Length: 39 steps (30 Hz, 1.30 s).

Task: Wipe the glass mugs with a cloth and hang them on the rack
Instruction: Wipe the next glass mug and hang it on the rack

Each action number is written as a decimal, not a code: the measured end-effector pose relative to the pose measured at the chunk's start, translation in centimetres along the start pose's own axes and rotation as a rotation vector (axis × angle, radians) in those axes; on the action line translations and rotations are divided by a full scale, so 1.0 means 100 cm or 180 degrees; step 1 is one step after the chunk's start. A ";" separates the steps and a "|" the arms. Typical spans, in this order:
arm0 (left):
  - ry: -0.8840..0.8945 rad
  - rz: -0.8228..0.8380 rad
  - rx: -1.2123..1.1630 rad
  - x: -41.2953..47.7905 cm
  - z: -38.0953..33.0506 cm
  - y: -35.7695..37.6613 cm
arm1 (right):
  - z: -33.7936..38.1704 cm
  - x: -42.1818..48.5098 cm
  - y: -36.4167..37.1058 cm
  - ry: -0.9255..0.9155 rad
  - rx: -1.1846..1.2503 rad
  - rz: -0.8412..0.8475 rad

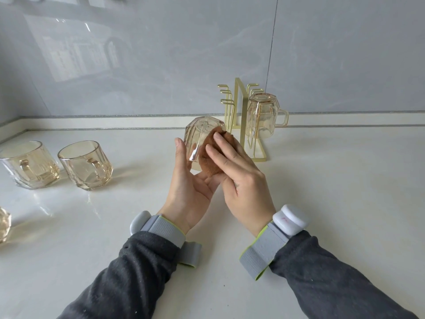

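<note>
My left hand (190, 183) holds an amber glass mug (199, 134) tilted with its base up and away, thumb along its left side. A brown cloth (210, 161) lies against the mug's right side, and my right hand (239, 173) presses it there with straight fingers. Behind stands the gold wire rack (240, 111), with one amber mug (262, 113) hanging upside down on its right side. Two more amber mugs (28, 164) (86, 164) stand upright on the counter at the left.
The white counter (322, 192) ends at a glossy grey wall (161, 54) behind the rack. Part of another glass object (3, 224) shows at the far left edge. The rack's left hooks (226, 95) carry nothing.
</note>
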<state>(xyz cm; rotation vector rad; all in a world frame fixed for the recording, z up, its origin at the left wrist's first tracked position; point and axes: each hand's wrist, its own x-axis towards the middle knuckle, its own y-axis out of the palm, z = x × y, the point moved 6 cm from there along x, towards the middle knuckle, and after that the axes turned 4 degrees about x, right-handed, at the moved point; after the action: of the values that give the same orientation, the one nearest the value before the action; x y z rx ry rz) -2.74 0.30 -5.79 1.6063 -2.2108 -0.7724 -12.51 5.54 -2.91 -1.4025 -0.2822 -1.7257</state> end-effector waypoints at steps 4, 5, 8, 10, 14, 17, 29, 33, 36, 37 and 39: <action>-0.0036 0.0169 0.0162 -0.001 0.001 0.005 | -0.012 0.000 -0.012 0.0437 0.0103 -0.0294; -0.0061 0.0217 0.0199 -0.001 0.002 0.007 | -0.016 0.001 -0.014 0.0569 0.0170 -0.0371; -0.0132 0.0367 0.0385 -0.001 0.006 0.011 | -0.024 0.001 -0.021 0.0965 0.0488 -0.0656; -0.0144 0.0459 0.0544 -0.001 0.008 0.013 | -0.028 0.000 -0.025 0.1180 0.0664 -0.0819; -0.0189 0.0550 0.0675 0.000 0.010 0.014 | -0.030 0.001 -0.029 0.1292 0.0676 -0.0930; -0.0160 0.0537 0.0722 0.001 0.011 0.013 | -0.027 0.003 -0.028 0.1067 0.0473 -0.0829; 0.0243 0.0253 0.0356 -0.001 -0.003 0.004 | 0.008 0.003 0.002 -0.0179 0.0076 0.0267; 0.0197 0.0286 0.0406 -0.002 -0.003 0.006 | 0.000 0.002 -0.004 0.0051 0.0061 0.0063; 0.0034 0.0343 0.0448 -0.004 0.001 0.009 | -0.011 0.004 -0.012 0.0449 0.0203 -0.0187; -0.0035 0.0373 0.0427 -0.005 0.002 0.011 | -0.015 0.004 -0.016 0.0617 0.0343 -0.0296; -0.0136 0.0471 0.0455 -0.005 0.005 0.012 | -0.022 0.004 -0.021 0.1015 0.0789 -0.0510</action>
<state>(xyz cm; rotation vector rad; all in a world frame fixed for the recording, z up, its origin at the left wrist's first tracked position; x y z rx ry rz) -3.83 1.17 -5.48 1.4793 -2.4324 -0.6259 -15.55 5.15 -2.56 -0.9318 -0.4237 -1.9392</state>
